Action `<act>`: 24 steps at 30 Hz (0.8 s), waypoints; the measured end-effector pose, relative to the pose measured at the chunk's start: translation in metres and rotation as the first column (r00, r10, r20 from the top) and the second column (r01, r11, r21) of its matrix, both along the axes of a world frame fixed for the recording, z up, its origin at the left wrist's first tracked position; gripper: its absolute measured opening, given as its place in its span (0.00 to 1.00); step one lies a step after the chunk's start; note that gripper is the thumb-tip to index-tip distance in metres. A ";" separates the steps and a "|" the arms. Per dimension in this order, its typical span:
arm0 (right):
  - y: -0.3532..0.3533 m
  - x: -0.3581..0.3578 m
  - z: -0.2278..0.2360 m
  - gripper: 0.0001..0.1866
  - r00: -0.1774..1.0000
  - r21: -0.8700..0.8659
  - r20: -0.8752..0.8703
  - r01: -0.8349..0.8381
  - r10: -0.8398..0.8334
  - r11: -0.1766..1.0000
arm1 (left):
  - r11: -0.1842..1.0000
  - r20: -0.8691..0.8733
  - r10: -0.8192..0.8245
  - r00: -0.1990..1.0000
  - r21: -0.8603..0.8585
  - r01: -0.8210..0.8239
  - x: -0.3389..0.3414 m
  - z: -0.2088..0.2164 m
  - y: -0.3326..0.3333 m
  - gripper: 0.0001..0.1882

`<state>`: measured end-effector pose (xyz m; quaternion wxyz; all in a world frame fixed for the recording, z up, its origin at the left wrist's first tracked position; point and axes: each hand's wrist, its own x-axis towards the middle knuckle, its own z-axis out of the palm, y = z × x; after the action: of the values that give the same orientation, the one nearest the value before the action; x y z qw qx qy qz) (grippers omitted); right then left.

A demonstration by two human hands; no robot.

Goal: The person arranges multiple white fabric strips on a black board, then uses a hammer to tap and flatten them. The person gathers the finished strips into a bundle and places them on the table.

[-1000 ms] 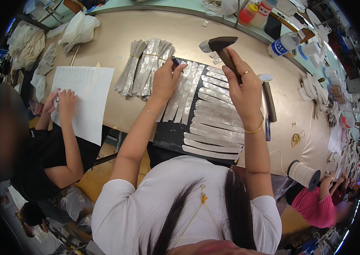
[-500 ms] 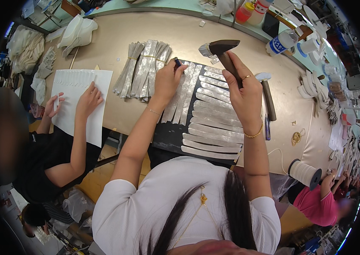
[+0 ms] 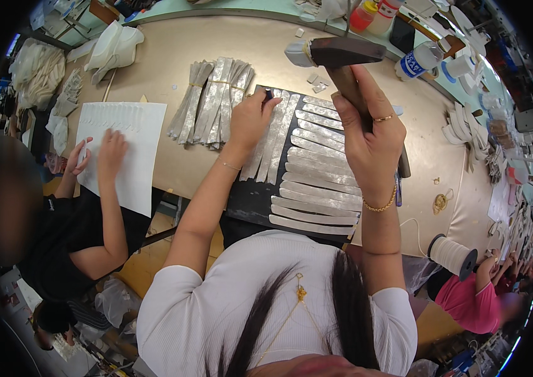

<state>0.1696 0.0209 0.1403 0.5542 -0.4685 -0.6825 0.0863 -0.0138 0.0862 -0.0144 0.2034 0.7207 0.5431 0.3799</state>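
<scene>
My right hand [image 3: 374, 141] is closed round the wooden handle of a hammer [image 3: 348, 51], raised above the table with its head pointing left. In my left hand [image 3: 251, 119] is a short dark punch-like tool [image 3: 269, 94], pinched upright over the upper ends of some silvery-grey strips [image 3: 274, 141]. Those strips lie lengthwise on a black board [image 3: 247, 204]. More strips [image 3: 320, 168] lie crosswise on the board, in a row between my forearms. The lower tip of the dark tool is hidden by my fingers.
Banded bundles of strips [image 3: 213, 103] lie left of the board. A second hammer [image 3: 404, 164] rests partly behind my right wrist, near a pen [image 3: 398, 190]. A cord spool [image 3: 452, 256] stands at right. At left, a co-worker's hands [image 3: 112, 154] are over a white sheet [image 3: 134, 182].
My right hand has lifted the hammer higher and slightly to the right. My left hand stays almost in place. The co-worker's hand has shifted left across the white sheet.
</scene>
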 end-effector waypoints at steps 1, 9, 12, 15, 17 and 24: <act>0.000 -0.003 0.001 0.23 1.000 0.022 -0.016 -0.009 0.009 1.000 | 0.999 -0.008 -0.004 1.000 0.049 0.004 0.002 0.000 -0.002 0.15; 0.005 -0.002 -0.067 0.25 0.871 -0.421 0.470 0.083 0.139 0.903 | 0.997 -0.108 -0.014 0.994 0.070 0.021 0.004 0.001 -0.007 0.11; 0.001 -0.002 -0.058 0.25 0.923 -0.347 0.374 0.051 0.088 0.937 | 0.993 -0.069 -0.024 0.997 0.115 0.032 0.006 0.003 -0.009 0.11; 0.001 0.001 -0.044 0.23 0.985 -0.265 0.174 0.031 0.016 0.964 | 0.998 -0.098 0.020 0.995 0.061 -0.014 0.006 0.006 -0.006 0.11; -0.002 0.003 -0.035 0.22 0.996 -0.251 0.090 0.040 -0.018 0.967 | 0.999 -0.104 0.046 0.994 0.026 -0.044 0.005 0.006 -0.006 0.12; -0.014 0.015 -0.025 0.21 0.998 -0.277 0.040 0.061 -0.051 0.959 | 0.991 0.229 0.066 0.971 -0.128 -0.037 0.000 -0.005 0.006 0.13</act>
<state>0.1844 0.0072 0.1153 0.4740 -0.5622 -0.6590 0.1580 -0.0135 0.0921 -0.0192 0.2995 0.6429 0.5564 0.4329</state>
